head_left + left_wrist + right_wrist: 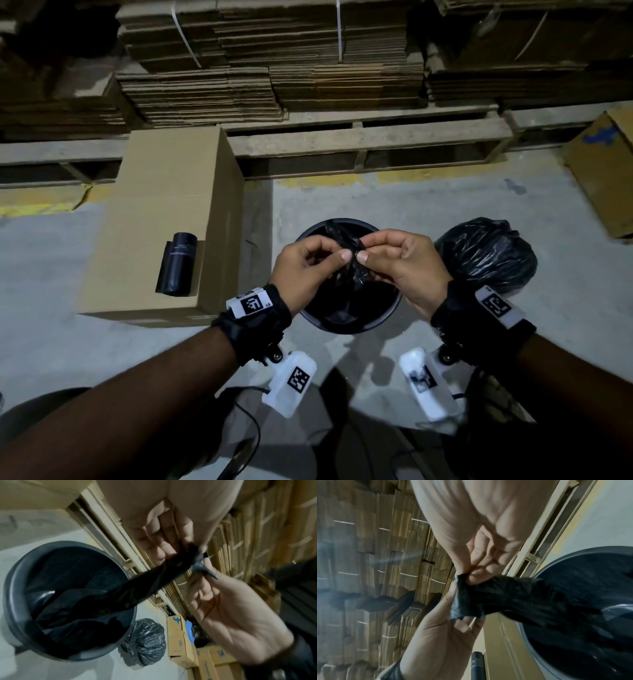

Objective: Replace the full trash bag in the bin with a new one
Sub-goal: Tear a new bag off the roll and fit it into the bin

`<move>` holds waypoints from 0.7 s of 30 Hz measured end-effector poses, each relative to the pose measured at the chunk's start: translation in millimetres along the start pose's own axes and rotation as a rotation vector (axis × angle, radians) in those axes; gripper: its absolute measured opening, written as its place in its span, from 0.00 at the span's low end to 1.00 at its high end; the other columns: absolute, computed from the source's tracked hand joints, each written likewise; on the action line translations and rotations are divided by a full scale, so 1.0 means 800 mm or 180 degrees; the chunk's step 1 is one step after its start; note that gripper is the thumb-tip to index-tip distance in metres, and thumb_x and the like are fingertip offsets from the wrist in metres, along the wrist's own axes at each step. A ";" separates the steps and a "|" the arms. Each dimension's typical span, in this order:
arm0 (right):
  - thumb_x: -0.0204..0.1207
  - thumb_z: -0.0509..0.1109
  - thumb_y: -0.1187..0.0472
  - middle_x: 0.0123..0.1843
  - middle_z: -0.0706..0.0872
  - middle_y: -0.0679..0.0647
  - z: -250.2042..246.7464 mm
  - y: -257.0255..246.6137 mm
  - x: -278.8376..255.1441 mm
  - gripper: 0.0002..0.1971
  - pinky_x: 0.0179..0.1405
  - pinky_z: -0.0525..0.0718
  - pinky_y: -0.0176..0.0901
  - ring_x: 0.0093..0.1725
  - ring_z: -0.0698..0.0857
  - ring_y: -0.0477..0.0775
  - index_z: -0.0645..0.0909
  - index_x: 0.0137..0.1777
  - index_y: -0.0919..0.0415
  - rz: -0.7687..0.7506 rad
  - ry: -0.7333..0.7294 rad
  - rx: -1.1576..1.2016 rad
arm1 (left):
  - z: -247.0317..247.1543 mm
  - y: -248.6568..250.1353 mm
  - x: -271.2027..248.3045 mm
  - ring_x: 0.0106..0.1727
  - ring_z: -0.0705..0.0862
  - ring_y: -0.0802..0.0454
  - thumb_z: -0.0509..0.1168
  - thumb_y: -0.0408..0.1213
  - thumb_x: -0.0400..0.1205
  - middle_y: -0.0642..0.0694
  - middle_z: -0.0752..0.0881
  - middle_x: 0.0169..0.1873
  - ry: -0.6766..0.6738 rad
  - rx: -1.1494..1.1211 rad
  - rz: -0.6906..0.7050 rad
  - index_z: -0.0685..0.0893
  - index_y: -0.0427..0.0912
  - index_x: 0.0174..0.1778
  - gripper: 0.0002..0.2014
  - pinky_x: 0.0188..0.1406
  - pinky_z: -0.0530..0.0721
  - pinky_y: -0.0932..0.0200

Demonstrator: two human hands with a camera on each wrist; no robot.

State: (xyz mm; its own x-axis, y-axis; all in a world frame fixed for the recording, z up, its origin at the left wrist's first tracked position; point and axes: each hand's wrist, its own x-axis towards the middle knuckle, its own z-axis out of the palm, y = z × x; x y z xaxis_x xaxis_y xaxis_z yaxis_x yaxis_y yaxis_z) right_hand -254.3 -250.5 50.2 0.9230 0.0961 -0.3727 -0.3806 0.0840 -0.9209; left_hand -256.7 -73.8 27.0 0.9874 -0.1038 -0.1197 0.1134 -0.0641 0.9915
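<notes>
A round dark bin [342,329] stands on the floor right below my hands. A new black bag [356,274] hangs crumpled from my fingers down into the bin [15,588]. My left hand [337,254] and right hand [364,254] meet above it, each pinching the bag's top edge between thumb and fingers. The left wrist view shows the bag [154,585] stretching from both pinches into the bin. In the right wrist view the bunched edge [467,599] sits between the two hands. A full, tied black bag [486,253] lies on the floor right of the bin.
A roll of black bags [180,263] lies on a cardboard box [164,205] left of the bin. Pallets with stacked flat cardboard [274,68] line the back. Another box [606,171] sits at the far right. Cables [253,428] trail on the floor near me.
</notes>
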 end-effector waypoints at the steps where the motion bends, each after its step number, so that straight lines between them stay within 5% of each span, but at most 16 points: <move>1: 0.69 0.79 0.71 0.31 0.90 0.54 -0.001 0.001 0.000 0.08 0.34 0.85 0.37 0.30 0.86 0.48 0.86 0.45 0.62 -0.0022 0.0075 -0.0058 | -0.001 0.000 0.002 0.35 0.84 0.53 0.74 0.36 0.76 0.44 0.88 0.34 0.0094 0.0042 -0.0002 0.87 0.35 0.40 0.07 0.40 0.82 0.57; 8: 0.75 0.72 0.70 0.35 0.86 0.55 -0.027 -0.006 0.018 0.05 0.31 0.78 0.38 0.30 0.78 0.49 0.88 0.48 0.63 -0.0049 0.0666 -0.0171 | -0.041 -0.007 0.024 0.37 0.80 0.50 0.68 0.34 0.80 0.48 0.83 0.31 0.0955 0.0016 -0.0149 0.83 0.49 0.32 0.11 0.44 0.78 0.51; 12: 0.78 0.70 0.69 0.37 0.84 0.57 -0.025 -0.003 0.017 0.06 0.31 0.83 0.37 0.32 0.79 0.48 0.88 0.50 0.65 0.0048 0.0533 -0.0193 | -0.047 -0.003 0.022 0.47 0.81 0.45 0.70 0.42 0.76 0.49 0.80 0.41 0.1164 0.0871 0.0037 0.81 0.56 0.40 0.05 0.48 0.79 0.52; 14: 0.77 0.72 0.68 0.39 0.84 0.59 -0.019 -0.001 0.013 0.03 0.33 0.86 0.37 0.35 0.83 0.50 0.87 0.46 0.64 0.0045 0.0464 -0.0114 | -0.045 0.002 0.018 0.47 0.77 0.51 0.73 0.45 0.73 0.50 0.77 0.43 0.1266 0.1672 0.0230 0.76 0.53 0.42 0.11 0.45 0.76 0.56; 16: 0.76 0.73 0.68 0.41 0.82 0.61 -0.017 0.000 0.011 0.01 0.37 0.89 0.38 0.38 0.85 0.51 0.85 0.44 0.65 0.0046 0.0362 0.0006 | -0.038 0.010 0.012 0.38 0.77 0.57 0.74 0.47 0.73 0.53 0.79 0.37 0.1062 0.1633 0.0308 0.77 0.48 0.37 0.13 0.37 0.75 0.60; 18: 0.75 0.73 0.68 0.43 0.82 0.61 -0.017 0.001 0.011 0.04 0.42 0.89 0.40 0.42 0.86 0.52 0.82 0.45 0.69 0.0034 0.0238 0.0048 | -0.030 0.009 0.008 0.36 0.80 0.56 0.72 0.52 0.74 0.52 0.83 0.33 0.0899 0.1527 -0.0063 0.80 0.45 0.33 0.15 0.36 0.76 0.61; 21: 0.75 0.74 0.66 0.41 0.84 0.59 -0.015 0.001 0.008 0.06 0.47 0.88 0.41 0.44 0.88 0.50 0.81 0.43 0.69 0.0018 0.0012 -0.0020 | -0.029 -0.008 0.012 0.37 0.82 0.48 0.72 0.57 0.73 0.47 0.84 0.34 0.0683 0.0795 -0.1239 0.78 0.41 0.37 0.20 0.34 0.77 0.58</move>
State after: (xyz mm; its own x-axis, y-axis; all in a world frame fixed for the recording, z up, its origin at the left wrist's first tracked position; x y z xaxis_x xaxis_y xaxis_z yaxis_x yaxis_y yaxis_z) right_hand -247.7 -262.1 45.7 0.9210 0.0927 -0.3783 -0.3855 0.0771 -0.9195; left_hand -245.6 -51.7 21.0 0.8806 0.1795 -0.4385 0.4734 -0.2954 0.8298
